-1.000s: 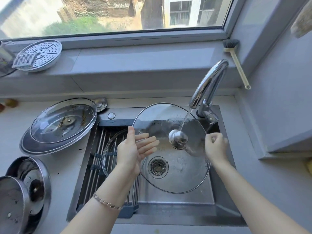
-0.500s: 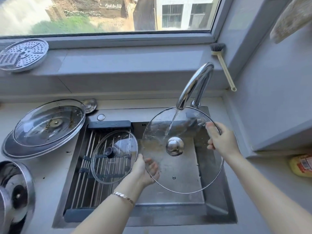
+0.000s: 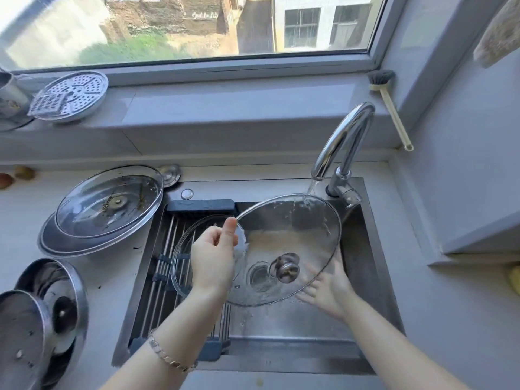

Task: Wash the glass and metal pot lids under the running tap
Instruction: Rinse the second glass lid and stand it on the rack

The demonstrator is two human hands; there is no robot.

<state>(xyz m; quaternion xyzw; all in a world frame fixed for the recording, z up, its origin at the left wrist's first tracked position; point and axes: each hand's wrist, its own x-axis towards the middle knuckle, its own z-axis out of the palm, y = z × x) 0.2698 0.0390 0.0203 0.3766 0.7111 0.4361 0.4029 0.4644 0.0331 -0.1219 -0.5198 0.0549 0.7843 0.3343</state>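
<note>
A large glass lid [image 3: 292, 229] with a metal knob [image 3: 284, 268] is held tilted over the steel sink [image 3: 365, 249]. Water from the chrome tap [image 3: 342, 142] strikes its upper rim. My left hand [image 3: 215, 256] grips the lid's left edge, thumb on top. My right hand [image 3: 327, 291] lies under the lid's lower right side with spread fingers against the glass, seen partly through it. A smaller glass lid [image 3: 183, 263] rests on the drying rack [image 3: 166, 266] in the sink's left part, partly hidden by my left hand.
On the left counter sit a dirty glass lid [image 3: 109, 204] stacked on a metal one [image 3: 56, 243], and two metal lids [image 3: 42, 316] at the near left. A perforated steamer plate [image 3: 70, 95] and a dish brush [image 3: 391, 108] lie on the sill.
The large lid has tilted flatter, with its knob now lower. My right hand moved from the right rim to beneath the lid. My left hand shifted up to the left edge.
</note>
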